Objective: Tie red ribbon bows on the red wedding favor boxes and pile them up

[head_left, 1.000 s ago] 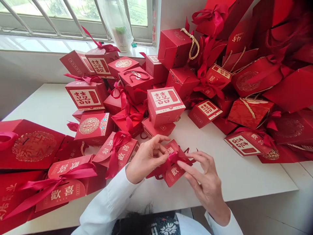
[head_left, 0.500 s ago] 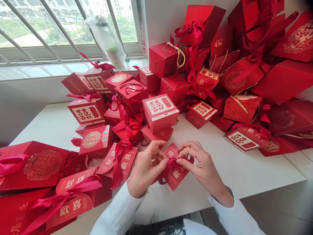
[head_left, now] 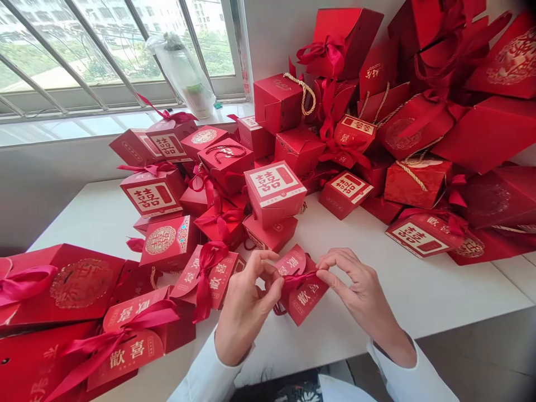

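Note:
A small red gift box (head_left: 307, 298) with gold characters lies on the white table in front of me. Across its top runs a dark red ribbon (head_left: 299, 279), drawn taut between my two hands. My left hand (head_left: 253, 298) pinches the ribbon's left side between thumb and fingers. On the other side, my right hand (head_left: 349, 285) pinches its right end. A dark loop of cord shows at the box's lower left. Just left of my left hand sits another red box tied with a ribbon bow (head_left: 208, 273).
Stacked red boxes crowd the back, among them a double-happiness box (head_left: 274, 187). A tall pile of boxes and bags (head_left: 419, 123) fills the right. Large ribboned boxes (head_left: 129, 335) lie front left. A bagged cup (head_left: 188, 78) stands on the windowsill. The white table's (head_left: 439, 301) front edge runs beside me.
My hands have moved apart, the right one outward to the right, and the ribbon between them is now stretched straighter. The box stays in nearly the same place.

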`<state>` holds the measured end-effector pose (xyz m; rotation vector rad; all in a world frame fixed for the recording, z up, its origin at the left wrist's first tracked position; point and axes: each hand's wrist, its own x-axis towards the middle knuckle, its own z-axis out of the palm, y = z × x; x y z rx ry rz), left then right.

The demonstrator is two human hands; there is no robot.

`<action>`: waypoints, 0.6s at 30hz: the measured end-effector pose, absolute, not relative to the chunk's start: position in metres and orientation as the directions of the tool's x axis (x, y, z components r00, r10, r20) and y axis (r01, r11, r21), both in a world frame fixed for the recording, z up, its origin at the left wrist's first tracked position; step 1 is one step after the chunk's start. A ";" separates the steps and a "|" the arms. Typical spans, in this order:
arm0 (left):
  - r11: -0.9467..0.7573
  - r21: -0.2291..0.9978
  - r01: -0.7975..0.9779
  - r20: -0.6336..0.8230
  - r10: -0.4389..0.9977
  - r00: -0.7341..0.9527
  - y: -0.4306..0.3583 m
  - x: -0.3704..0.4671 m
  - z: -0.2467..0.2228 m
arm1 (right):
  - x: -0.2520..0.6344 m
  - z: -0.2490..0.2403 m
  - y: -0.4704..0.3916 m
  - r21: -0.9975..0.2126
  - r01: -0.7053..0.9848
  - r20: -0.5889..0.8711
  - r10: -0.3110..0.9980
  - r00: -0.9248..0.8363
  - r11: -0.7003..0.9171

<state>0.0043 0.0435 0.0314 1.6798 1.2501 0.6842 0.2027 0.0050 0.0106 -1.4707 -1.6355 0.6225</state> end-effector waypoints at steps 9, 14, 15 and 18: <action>-0.045 0.893 0.448 -0.112 0.942 0.317 0.041 0.000 0.025 | 0.207 -0.001 0.012 -0.777 0.588 0.313 0.949 0.047 0.227; -0.029 0.901 0.433 -0.103 0.955 0.279 0.040 0.000 0.025 | 0.202 0.003 0.020 -0.775 0.602 0.276 0.960 0.046 0.193; -0.023 0.905 0.424 -0.101 0.958 0.267 0.041 0.000 0.024 | 0.202 0.002 0.020 -0.774 0.605 0.267 0.962 0.048 0.185; 0.006 0.921 0.389 -0.114 0.960 0.256 0.040 0.000 0.021 | 0.204 -0.002 0.020 -0.799 0.585 0.214 0.975 0.061 0.139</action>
